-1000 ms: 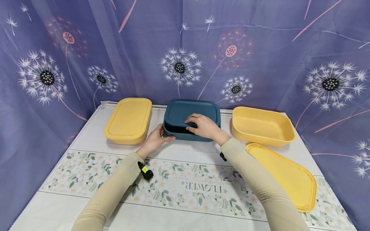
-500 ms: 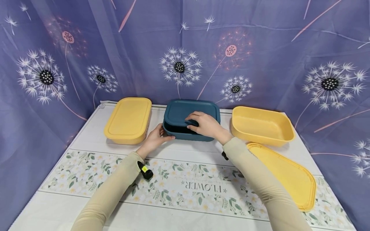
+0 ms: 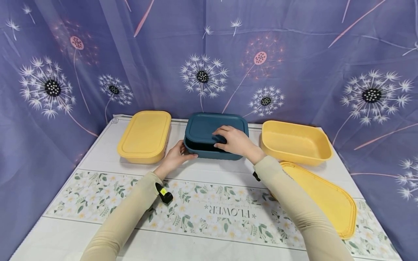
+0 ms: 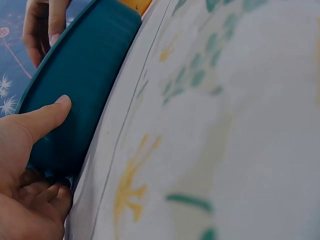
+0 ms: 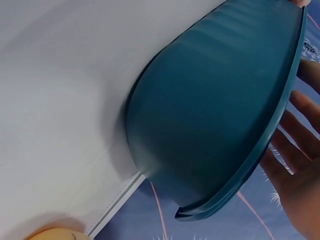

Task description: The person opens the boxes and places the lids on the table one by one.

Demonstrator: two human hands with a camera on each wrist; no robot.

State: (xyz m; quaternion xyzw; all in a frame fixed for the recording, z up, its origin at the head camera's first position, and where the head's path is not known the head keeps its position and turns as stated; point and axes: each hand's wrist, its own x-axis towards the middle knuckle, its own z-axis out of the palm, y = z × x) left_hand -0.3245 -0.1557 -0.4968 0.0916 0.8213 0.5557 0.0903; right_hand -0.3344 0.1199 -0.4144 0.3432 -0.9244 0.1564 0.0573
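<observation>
A dark teal box (image 3: 209,151) stands at the back middle of the table, and its teal lid (image 3: 209,125) is tilted up at the near edge. My right hand (image 3: 233,140) grips that near lid edge, fingers over the top. My left hand (image 3: 177,155) holds the box's near left corner, thumb along the front wall. The left wrist view shows my left thumb (image 4: 45,117) on the teal box (image 4: 80,85). The right wrist view shows the teal box (image 5: 210,105) from below, with my fingers (image 5: 295,165) at the lid rim.
A closed yellow box (image 3: 145,136) sits to the left of the teal one. An open yellow box (image 3: 295,141) sits to its right, with a loose yellow lid (image 3: 323,199) in front of it. A flowered runner (image 3: 209,210) crosses the white table.
My right hand has slid slightly to the right along the lid's near edge. The left hand and the box have stayed put.
</observation>
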